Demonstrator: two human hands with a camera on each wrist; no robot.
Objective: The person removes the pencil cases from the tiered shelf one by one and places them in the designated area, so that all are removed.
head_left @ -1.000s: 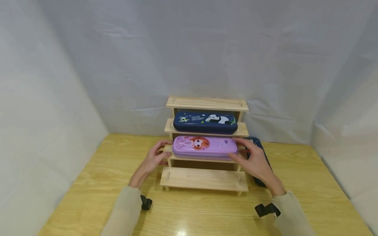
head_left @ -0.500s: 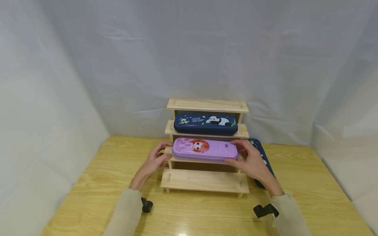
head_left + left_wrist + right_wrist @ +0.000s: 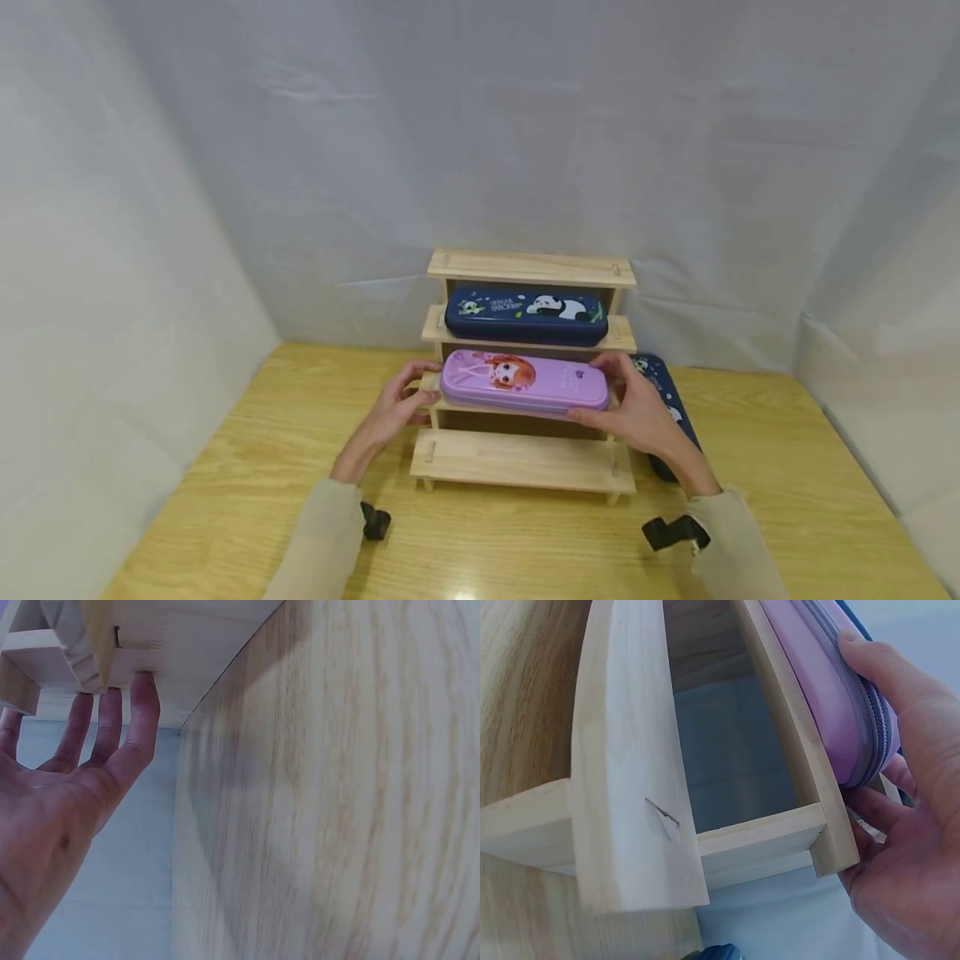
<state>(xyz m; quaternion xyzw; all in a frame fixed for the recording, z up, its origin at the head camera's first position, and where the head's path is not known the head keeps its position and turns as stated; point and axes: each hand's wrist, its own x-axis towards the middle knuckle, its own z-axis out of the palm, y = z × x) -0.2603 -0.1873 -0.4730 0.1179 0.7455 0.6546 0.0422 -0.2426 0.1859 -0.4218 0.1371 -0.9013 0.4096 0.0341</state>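
A purple pencil case (image 3: 551, 385) with a red-haired doll picture lies on the second tier of a wooden stepped rack (image 3: 521, 461). My right hand (image 3: 641, 408) grips its right end, thumb along the front edge and fingers behind. The right wrist view shows that thumb beside the grey zipper (image 3: 874, 724), with the case on the shelf board. At the rack's left end, my left hand (image 3: 390, 408) rests its fingers against the wood. In the left wrist view the fingertips (image 3: 144, 681) touch the side panel under the shelf; the thumb is hidden there.
A dark blue panda pencil case (image 3: 525, 317) sits on the tier above. Another dark blue case (image 3: 663, 392) lies on the wooden table (image 3: 300, 433) right of the rack, partly behind my right hand. Pale sheeting (image 3: 525, 125) closes off the back and both sides.
The right end of the purple pencil case has come slightly forward, and my right thumb has slid left along its front edge. My left hand stays at the rack's left end.
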